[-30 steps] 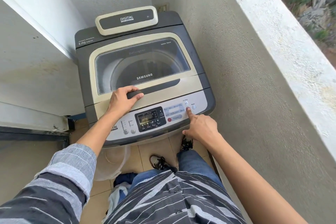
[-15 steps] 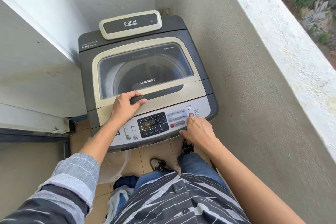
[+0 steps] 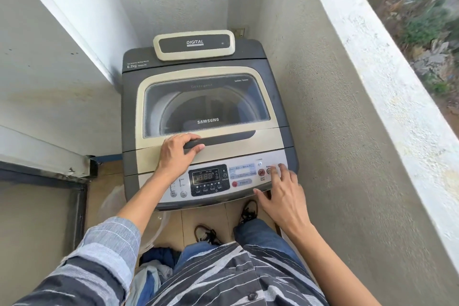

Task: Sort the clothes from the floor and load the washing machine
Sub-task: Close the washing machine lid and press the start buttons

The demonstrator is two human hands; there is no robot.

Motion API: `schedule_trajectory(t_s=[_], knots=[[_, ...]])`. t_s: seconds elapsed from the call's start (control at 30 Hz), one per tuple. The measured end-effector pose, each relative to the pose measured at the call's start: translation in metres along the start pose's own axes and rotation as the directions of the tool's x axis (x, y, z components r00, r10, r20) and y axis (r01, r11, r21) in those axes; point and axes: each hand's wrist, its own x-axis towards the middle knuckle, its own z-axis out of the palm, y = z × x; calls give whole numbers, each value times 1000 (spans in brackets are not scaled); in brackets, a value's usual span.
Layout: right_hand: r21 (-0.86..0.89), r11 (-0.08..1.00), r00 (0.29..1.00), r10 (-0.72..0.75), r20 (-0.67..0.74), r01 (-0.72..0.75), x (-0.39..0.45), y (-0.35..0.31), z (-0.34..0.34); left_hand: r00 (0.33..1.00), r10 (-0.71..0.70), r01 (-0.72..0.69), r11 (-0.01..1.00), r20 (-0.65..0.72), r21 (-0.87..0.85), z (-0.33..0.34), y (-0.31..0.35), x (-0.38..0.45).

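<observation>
Lid shut on the washing machine [image 3: 206,107]

Left hand [image 3: 177,151] grips the lid handle [image 3: 223,138]; right hand [image 3: 283,194], fingers spread, blurs over what seems the power button.

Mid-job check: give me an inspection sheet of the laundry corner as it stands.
Surface: tiled floor, partly covered.
Job's things: washer, lid closed, display lit; clothes on the floor.
Clutter: clear tub beside the washer.
Hands: left hand grips the lid handle; right hand open, fingers on the panel buttons.
Cables: nothing seen.
Surroundings: walls close on both sides, parapet on the right.
</observation>
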Motion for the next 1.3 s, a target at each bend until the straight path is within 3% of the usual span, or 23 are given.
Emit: schedule_trajectory(t_s=[0.1, 0.23, 0.33, 0.43, 0.53, 0.67, 0.87, 1.0, 1.13, 1.3], knots=[[49, 999, 998, 19, 68, -22, 6, 13, 8, 998, -57, 60, 995, 33, -86, -4, 2, 3], [95, 991, 991, -108, 84, 99, 24, 29, 14, 996, -87, 89, 986, 24, -140, -10, 8, 3], [79, 980, 980, -187, 67, 182, 38, 38, 14, 985, 33, -20, 997, -171, 80, -4, -2, -16], [93, 975, 977, -208, 51, 203, 45, 42, 18, 958, 27, 48, 966, -285, 252, 1, -27, -53], [107, 972, 975, -217, 46, 211, 46, 41, 25, 977, -90, 155, 925, -194, 348, 7, -63, -92], [109, 968, 969, -235, 75, 226, 48, 39, 29, 988, -149, 146, 876, -31, 460, 14, -89, -109], [125, 964, 962, -248, 119, 233, 48, 40, 27, 984, -177, 146, 860, 17, 488, 10, -82, -107], [86, 970, 957, -238, 168, 226, 48, 40, 22, 978, -200, 150, 868, 57, 473, 8, -83, -106], [46, 995, 989, -89, 117, 85, 30, 29, 21, 967, -209, 132, 901, 148, 413, -3, -87, -103], [145, 981, 985, -143, 96, 128, -33, 4, 38, 983, -138, 106, 966, 123, 237, -15, -78, -133]])
